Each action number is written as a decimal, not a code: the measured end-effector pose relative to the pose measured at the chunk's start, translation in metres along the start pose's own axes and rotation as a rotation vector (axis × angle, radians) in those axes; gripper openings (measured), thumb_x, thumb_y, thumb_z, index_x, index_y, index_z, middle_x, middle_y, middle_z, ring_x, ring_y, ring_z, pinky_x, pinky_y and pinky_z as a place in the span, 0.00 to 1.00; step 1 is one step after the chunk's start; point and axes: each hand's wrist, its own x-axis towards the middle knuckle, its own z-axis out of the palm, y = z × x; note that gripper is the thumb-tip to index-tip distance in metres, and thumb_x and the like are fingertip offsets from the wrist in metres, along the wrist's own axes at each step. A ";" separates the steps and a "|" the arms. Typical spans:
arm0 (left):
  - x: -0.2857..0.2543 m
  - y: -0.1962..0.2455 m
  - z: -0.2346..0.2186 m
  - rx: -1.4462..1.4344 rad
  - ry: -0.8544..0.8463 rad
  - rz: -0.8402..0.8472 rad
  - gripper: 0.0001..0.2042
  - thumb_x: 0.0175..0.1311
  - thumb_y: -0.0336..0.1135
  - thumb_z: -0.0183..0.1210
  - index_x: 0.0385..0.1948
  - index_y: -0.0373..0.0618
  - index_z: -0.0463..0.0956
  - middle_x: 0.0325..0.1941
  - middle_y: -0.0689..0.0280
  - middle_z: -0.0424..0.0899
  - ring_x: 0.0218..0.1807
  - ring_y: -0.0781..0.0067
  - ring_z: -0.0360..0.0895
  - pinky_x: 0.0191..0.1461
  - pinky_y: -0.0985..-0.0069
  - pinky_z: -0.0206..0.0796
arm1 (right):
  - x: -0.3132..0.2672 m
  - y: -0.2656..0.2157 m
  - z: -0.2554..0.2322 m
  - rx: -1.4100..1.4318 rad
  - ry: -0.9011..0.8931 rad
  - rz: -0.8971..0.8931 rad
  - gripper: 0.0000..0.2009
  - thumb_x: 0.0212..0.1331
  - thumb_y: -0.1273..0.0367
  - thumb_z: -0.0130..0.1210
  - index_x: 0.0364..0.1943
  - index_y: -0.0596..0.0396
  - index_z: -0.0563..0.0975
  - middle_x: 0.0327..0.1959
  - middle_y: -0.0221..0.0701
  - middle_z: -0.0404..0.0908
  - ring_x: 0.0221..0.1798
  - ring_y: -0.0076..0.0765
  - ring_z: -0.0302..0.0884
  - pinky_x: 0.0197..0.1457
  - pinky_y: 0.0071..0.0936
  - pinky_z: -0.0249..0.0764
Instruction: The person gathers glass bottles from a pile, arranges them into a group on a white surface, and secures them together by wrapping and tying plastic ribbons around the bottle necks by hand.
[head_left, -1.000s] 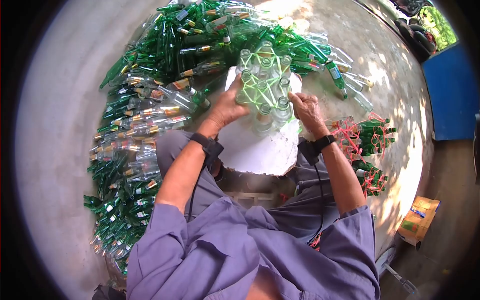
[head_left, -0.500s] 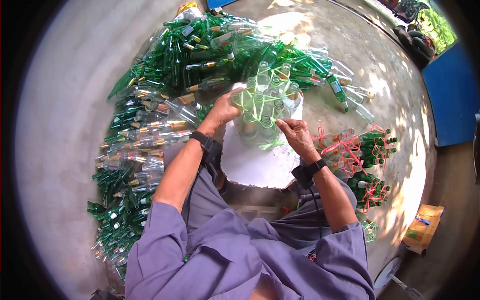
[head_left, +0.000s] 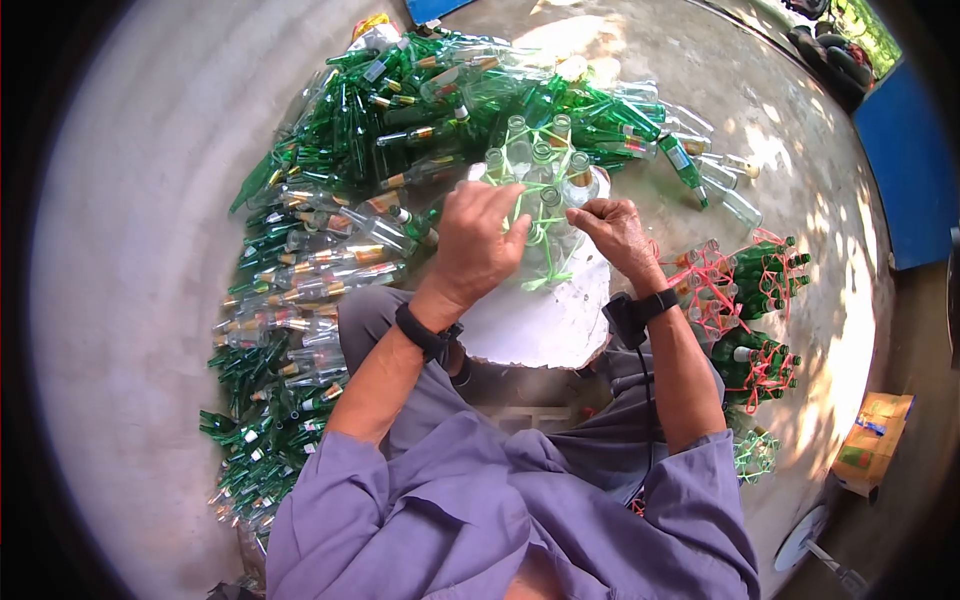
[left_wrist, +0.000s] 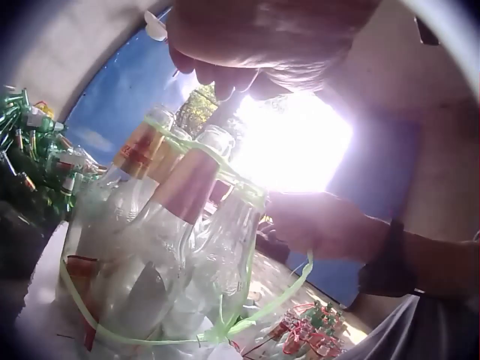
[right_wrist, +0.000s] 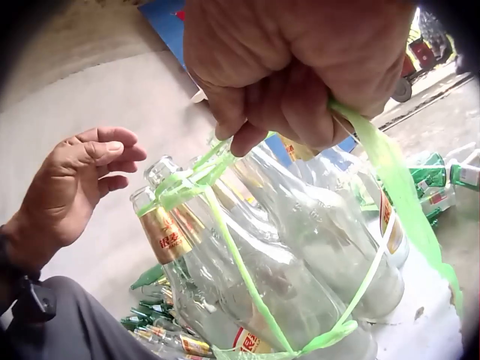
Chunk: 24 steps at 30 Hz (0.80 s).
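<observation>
A bundle of clear bottles point(head_left: 541, 152) stands on a white board point(head_left: 540, 325), green plastic strip point(right_wrist: 247, 277) wound round the necks and lower sides. The right hand point(head_left: 612, 232) pinches the strip at the bottle tops; in the right wrist view that hand point(right_wrist: 300, 67) has curled fingers, with a loose length of strip hanging from it. Above the near left side of the bundle is the left hand point(head_left: 478, 240). Seen from the right wrist, the left hand point(right_wrist: 79, 184) stands apart from the bottles, fingers loosely bent and holding nothing.
Loose green and clear bottles point(head_left: 350, 130) lie heaped behind and along the left. Bundles tied with red strip point(head_left: 715, 290) stand on the floor at the right, near a bundle in green strip point(head_left: 755, 455). A yellow box point(head_left: 872, 440) sits farther right.
The left hand has let go of the bundle's left side and moved over its near left part. The right hand stays at the strip. The bundle has turned and moved toward the person.
</observation>
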 end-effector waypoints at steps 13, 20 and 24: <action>0.000 0.007 0.065 0.052 -0.214 0.004 0.03 0.55 0.32 0.67 0.28 0.47 0.82 0.30 0.67 0.77 0.39 0.62 0.77 0.42 0.64 0.69 | -0.002 -0.007 -0.019 0.122 -0.032 0.153 0.15 0.63 0.62 0.64 0.28 0.63 0.85 0.15 0.16 0.67 0.20 0.13 0.59 0.21 0.20 0.54; 0.002 0.009 0.063 -0.027 -0.203 0.114 0.04 0.53 0.30 0.68 0.26 0.45 0.81 0.27 0.66 0.77 0.37 0.60 0.74 0.43 0.66 0.69 | -0.007 0.065 -0.009 0.670 0.058 0.513 0.14 0.65 0.65 0.59 0.24 0.58 0.76 0.19 0.22 0.68 0.17 0.15 0.58 0.19 0.20 0.54; 0.000 0.008 0.065 -0.071 -0.159 0.125 0.04 0.51 0.29 0.69 0.25 0.45 0.82 0.30 0.67 0.78 0.40 0.60 0.73 0.48 0.64 0.67 | -0.021 0.092 0.023 0.332 0.068 0.499 0.15 0.55 0.71 0.53 0.40 0.67 0.85 0.24 0.36 0.83 0.25 0.31 0.76 0.29 0.28 0.73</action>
